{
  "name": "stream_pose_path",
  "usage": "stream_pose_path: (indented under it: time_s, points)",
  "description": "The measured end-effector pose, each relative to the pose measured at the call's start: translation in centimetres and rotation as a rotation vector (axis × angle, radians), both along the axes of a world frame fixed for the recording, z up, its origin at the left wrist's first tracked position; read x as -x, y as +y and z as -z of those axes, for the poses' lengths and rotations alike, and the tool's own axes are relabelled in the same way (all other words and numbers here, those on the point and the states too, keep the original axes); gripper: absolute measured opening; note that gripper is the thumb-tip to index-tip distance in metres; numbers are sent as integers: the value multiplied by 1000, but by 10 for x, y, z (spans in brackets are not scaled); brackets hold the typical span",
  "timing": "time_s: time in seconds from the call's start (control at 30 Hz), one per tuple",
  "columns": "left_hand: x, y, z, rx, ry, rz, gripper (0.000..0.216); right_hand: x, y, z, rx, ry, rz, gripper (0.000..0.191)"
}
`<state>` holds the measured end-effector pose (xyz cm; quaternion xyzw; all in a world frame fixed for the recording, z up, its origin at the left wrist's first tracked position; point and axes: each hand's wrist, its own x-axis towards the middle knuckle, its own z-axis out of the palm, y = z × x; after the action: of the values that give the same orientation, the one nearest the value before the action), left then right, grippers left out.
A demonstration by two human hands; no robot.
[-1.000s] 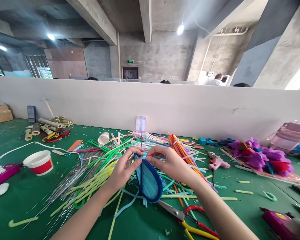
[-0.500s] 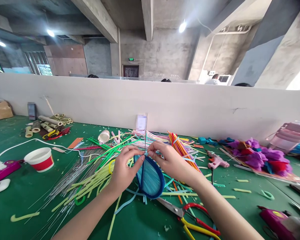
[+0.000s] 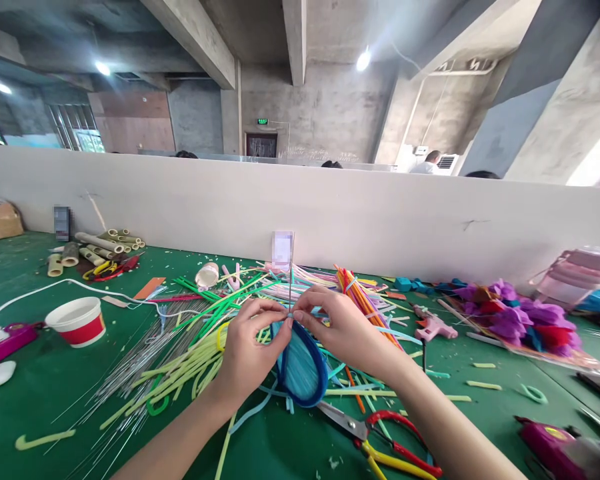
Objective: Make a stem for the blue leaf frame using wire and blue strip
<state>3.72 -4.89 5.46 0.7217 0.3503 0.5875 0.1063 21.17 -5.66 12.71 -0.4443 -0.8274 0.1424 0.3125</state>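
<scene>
A blue teardrop-shaped petal [image 3: 304,367] with a dark blue fuzzy rim hangs below my fingers, its pointed end up. Thin wire stems [image 3: 291,283] stand upright from that point. My left hand [image 3: 254,343] pinches the tip from the left, thumb and forefinger together. From the right, my right hand [image 3: 333,320] pinches the same spot, its fingertips almost touching the left ones. The exact contact at the tip is hidden by the fingers. Scissors [image 3: 360,427] with red and yellow handles lie just below the petal, near my right forearm.
Yellow-green pipe cleaners [image 3: 195,360] and loose wires [image 3: 125,387] spread to the left. An orange bundle [image 3: 360,293] lies behind my right hand. A paper cup [image 3: 77,322] stands left; a pink glue gun [image 3: 434,327] and purple flowers [image 3: 515,317] lie right. A white partition [image 3: 205,207] closes the back.
Both hands stay pinched at the petal's tip and have shifted very slightly. The petal has turned a little and looks narrower. The view has moved slightly.
</scene>
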Motion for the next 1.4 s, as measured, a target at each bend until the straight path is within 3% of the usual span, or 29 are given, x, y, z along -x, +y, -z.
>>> stream_pose_path:
  time_s: [0.17, 0.43, 0.6, 0.77, 0.87, 0.97, 1.07, 1.17, 1.4]
  points:
    - [7, 7, 3, 149, -75, 111, 7, -4, 3, 9, 0, 35, -27, 11]
    - [13, 10, -2, 228, -21, 223, 12, -16, 8, 20, -93, 44, -40, 22]
    - [13, 9, -7, 292, -38, 365, 12, -20, 11, 18, -7, 21, -68, 15]
    - [18, 16, 1, 494, -153, 605, 19, -19, 3, 12, 138, 16, -65, 9]
    - [19, 19, 6, 565, -250, 569, 21, -18, -3, 9, 103, 25, 33, 19]
    - [16, 14, 5, 560, -311, 510, 23, -19, -5, 9, 82, -30, 32, 25]
    - [11, 1, 0, 524, -220, 499, 26, -19, -4, 10, 60, -56, 39, 23]
    - [6, -11, -5, 491, -82, 396, 35, -19, -5, 10, 6, -58, 99, 20]
    - [0, -9, -23, 447, 91, 167, 21, -19, -8, 9, -47, -69, 48, 12]
